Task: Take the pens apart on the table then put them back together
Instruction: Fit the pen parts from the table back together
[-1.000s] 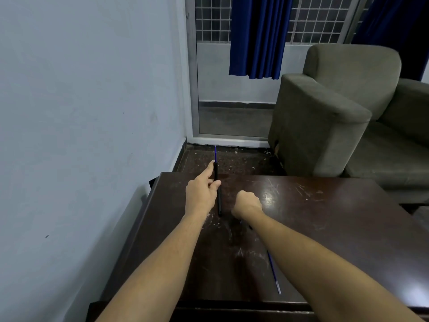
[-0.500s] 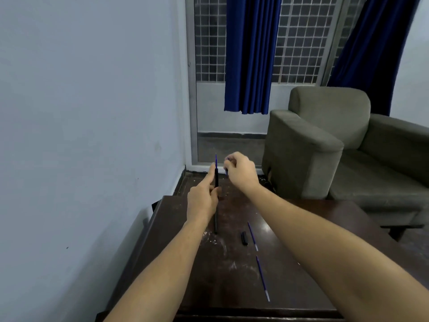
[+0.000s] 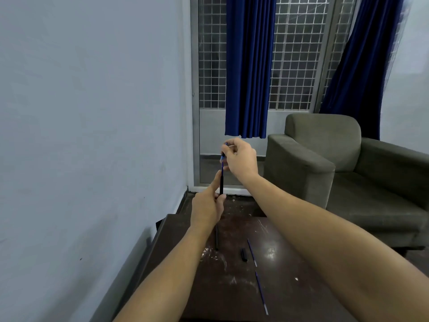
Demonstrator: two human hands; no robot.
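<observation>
The left hand (image 3: 205, 211) holds a black barrel (image 3: 221, 184) upright above the far edge of the desk (image 3: 232, 298), its grip clenched around the lower half. The right hand (image 3: 240, 159) pinches a small dark piece at the top of the blue refill (image 3: 222, 167) that stands out of the barrel; whether that piece is a tip or an end cap is too small to tell. I judge this to be the middle of the job: one pen is being either drawn apart or fed back together, and the pictures do not settle which. On the desk lie two loose blue refills, one (image 3: 251, 252) near the middle and one (image 3: 261, 292) nearer the person, with a short black cap (image 3: 243, 254) just beside the farther one. The next move calls for keeping the barrel steady and working straight along its axis, since the thin refill would likely bend under a sideways pull. Room is free above and ahead of the hands. The wall (image 3: 92, 135) stands close on the left, an armchair (image 3: 336, 170) well apart on the right. The loose parts lie away from the desk edges, though round refills may roll if nudged.
</observation>
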